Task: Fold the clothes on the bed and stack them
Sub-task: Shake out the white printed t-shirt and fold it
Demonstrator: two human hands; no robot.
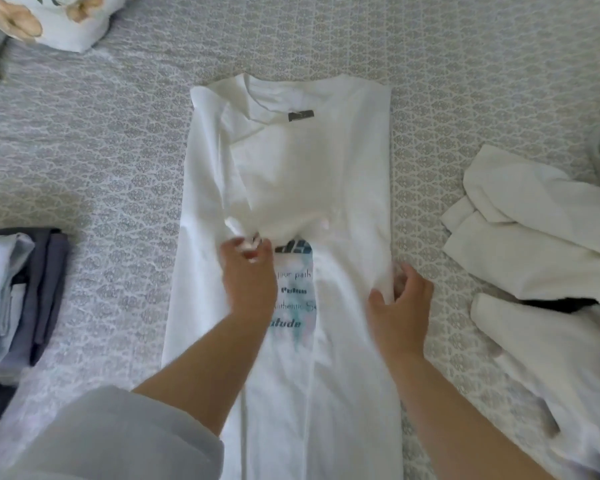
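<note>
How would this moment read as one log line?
step: folding white shirt | left hand: pinching sleeve | right hand: gripping shirt edge | folded stack: left

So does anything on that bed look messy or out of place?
Mostly tidy. The white shirt lies flat mid-fold under the left hand and right hand, and a neat folded stack sits at the left. Only the white garments on the right stand out: rumpled and overlapping, apparently not yet folded.

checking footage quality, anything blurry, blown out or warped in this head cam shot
Head view: both hands, left hand and right hand, are motion-smeared; the white shirt is nearly overexposed, its folds faint; print text only partly readable; soft light, weak shadows; wide-angle stretch shows toward the folded stack and unfolded white garment.
</note>
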